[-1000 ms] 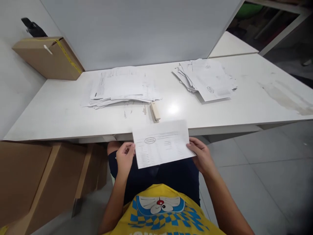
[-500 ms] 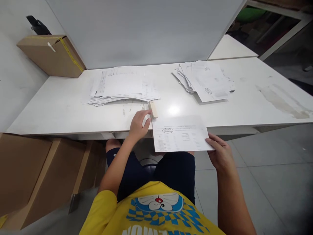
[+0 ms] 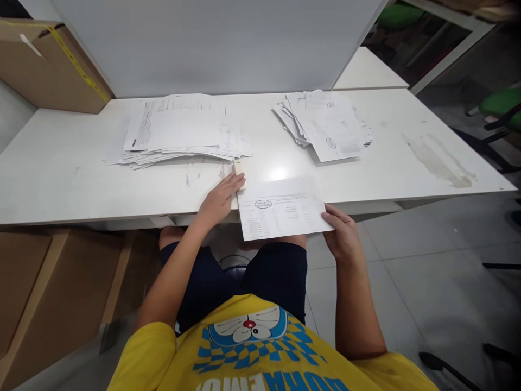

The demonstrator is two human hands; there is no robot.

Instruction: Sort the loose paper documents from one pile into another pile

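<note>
A small cream oblong block (image 3: pixel 240 168), its exact kind unclear, rests on the white table against the upper left corner of a printed sheet. My left hand (image 3: pixel 220 196) lies over it from the left, fingers stretched out flat across its near part and thumb largely hidden. The printed sheet (image 3: pixel 285 212) bears an oval stamp and columns of text; its near edge juts out past the table edge above my lap. My right hand (image 3: pixel 342 231) pinches that sheet at its right edge, thumb on top and fingers beneath. Whether more sheets lie under it I cannot tell.
A thick stack of papers (image 3: pixel 179 127) lies at the back left of the table (image 3: pixel 73 184). A looser, fanned pile (image 3: pixel 331 127) sits to the right. A cardboard box (image 3: pixel 52 65) stands in the left corner, by a grey panel (image 3: pixel 220 43). Open cartons (image 3: pixel 81 288) are below left.
My left hand has moved from touching the cream block's side to lying over it. My right hand still holds the sheet. The whole view has shifted slightly to the right.
</note>
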